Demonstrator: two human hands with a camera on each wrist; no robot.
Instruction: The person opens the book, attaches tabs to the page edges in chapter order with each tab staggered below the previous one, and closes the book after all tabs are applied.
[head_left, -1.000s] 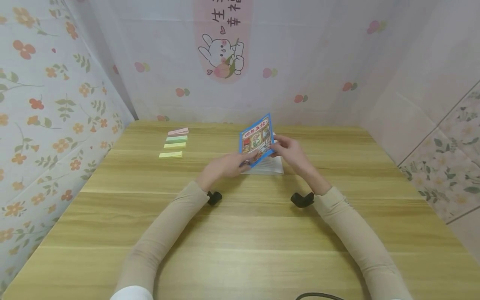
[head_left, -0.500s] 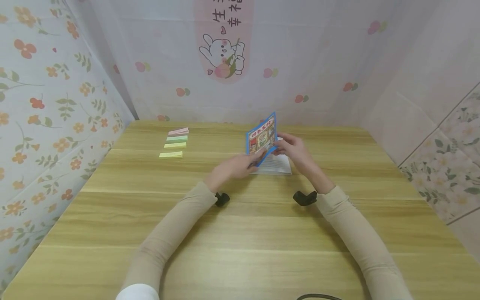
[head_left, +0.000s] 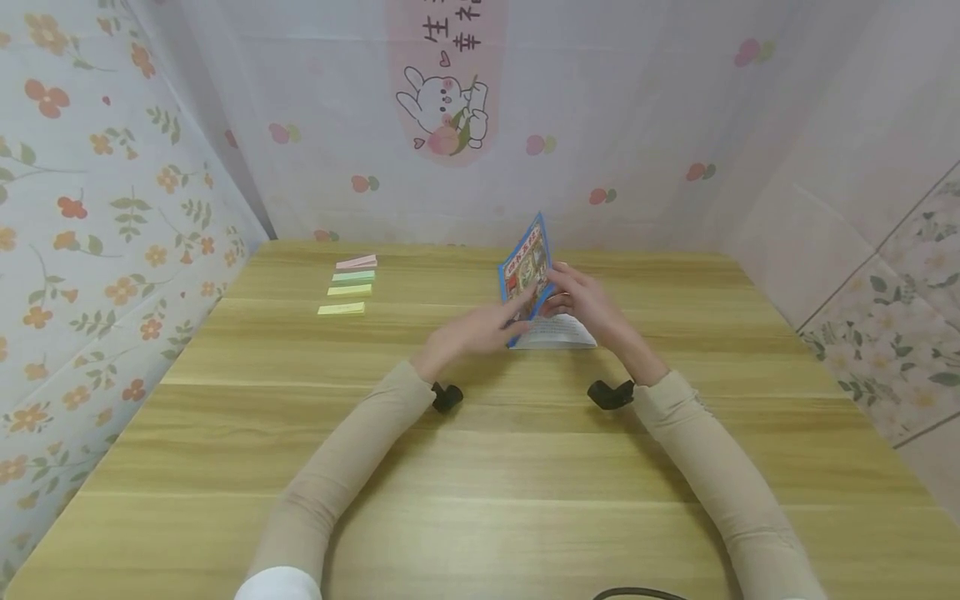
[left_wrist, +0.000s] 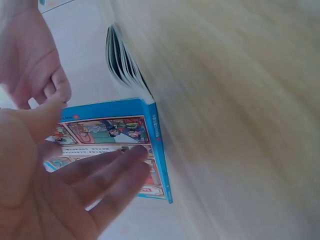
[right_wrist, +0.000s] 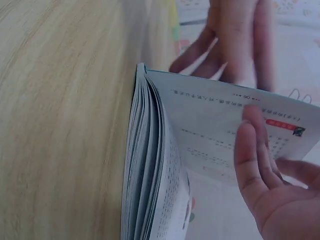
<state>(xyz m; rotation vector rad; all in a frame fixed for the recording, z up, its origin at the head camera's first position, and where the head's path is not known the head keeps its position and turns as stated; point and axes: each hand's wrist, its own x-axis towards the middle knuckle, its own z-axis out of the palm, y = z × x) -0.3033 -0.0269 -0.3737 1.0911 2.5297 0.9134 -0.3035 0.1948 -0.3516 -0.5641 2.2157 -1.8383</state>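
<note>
A small picture-covered book (head_left: 529, 258) with a blue border stands half open on the table, its cover raised and its printed pages facing right. My left hand (head_left: 474, 330) lies along the outside of the cover, fingers fairly straight and spread, thumb at the near edge. With my right hand (head_left: 588, 310) I hold the cover at its right edge; in the right wrist view its fingers (right_wrist: 247, 155) lie over the inner printed page (right_wrist: 215, 117). The left wrist view shows the blue spine (left_wrist: 161, 155) and the fanned page block (left_wrist: 125, 62).
Several pads of sticky notes, pink (head_left: 356, 262), green (head_left: 353, 276) and yellow (head_left: 341, 309), lie in a column at the back left. A dark cable (head_left: 637, 592) shows at the table's front edge. Printed curtains (head_left: 322, 108) hang behind the wooden table (head_left: 465, 475).
The book's cover has swung more upright, turning to the right, so more of the printed page shows. My left hand has shifted right with it, its fingers spreading.
</note>
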